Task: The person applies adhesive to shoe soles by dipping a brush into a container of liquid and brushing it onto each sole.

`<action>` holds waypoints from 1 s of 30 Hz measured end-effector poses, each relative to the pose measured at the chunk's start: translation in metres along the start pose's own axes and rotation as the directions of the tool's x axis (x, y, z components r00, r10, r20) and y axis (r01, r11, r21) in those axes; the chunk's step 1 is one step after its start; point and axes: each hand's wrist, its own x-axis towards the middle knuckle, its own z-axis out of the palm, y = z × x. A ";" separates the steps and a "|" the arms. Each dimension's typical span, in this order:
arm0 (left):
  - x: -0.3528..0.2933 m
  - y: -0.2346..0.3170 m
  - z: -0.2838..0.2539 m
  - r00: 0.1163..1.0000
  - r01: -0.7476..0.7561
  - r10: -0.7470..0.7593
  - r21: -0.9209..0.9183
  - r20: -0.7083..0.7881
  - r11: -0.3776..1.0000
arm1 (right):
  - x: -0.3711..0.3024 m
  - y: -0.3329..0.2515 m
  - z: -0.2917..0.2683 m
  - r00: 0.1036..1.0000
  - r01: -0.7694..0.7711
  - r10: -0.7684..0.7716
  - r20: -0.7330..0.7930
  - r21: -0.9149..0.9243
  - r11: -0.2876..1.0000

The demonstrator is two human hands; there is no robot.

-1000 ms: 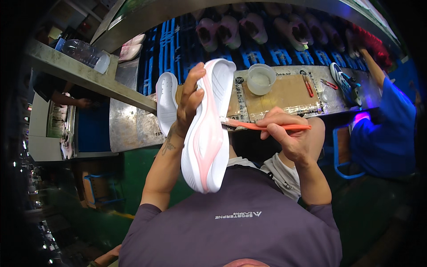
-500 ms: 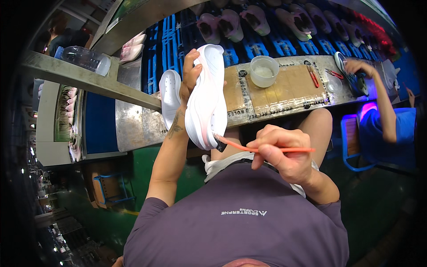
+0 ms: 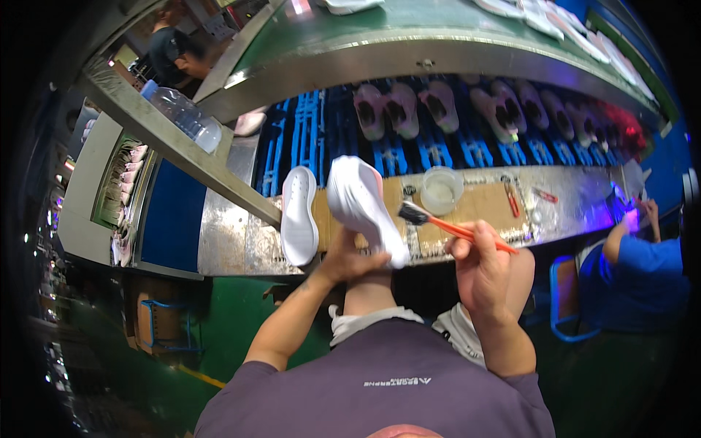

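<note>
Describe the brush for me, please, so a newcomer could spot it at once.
Find the long metal bench with brown cardboard on it. On its near side, the person's right hand holds the brush by its slim orange handle. Its dark bristles, pointing left, set it apart from the red tools lying on the bench.

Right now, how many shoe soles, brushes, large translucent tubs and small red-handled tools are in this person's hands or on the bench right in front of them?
Shoe soles: 2 (one in the left hand, one on the bench)
Brush: 1 (right hand)
Translucent tub: 1
Small red-handled tools: 2
Total: 6
</note>
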 end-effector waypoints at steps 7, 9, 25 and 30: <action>0.005 0.046 -0.029 0.811 0.584 -0.110 -0.788 0.574 0.194 | 0.001 -0.009 -0.053 0.971 0.022 -0.039 -0.238 -0.074 0.997; 0.049 0.066 -0.046 0.858 0.494 0.105 -0.863 0.504 0.103 | 0.000 -0.012 -0.061 0.965 0.050 -0.076 -0.251 -0.111 0.993; 0.118 0.001 -0.088 0.853 0.116 0.158 0.476 -0.498 0.872 | -0.010 0.001 -0.081 0.975 0.077 -0.119 -0.186 -0.217 0.973; 0.016 -0.069 -0.111 0.704 0.684 -0.494 0.674 -0.510 0.279 | -0.002 0.006 -0.086 0.983 0.026 -0.075 -0.166 -0.276 0.961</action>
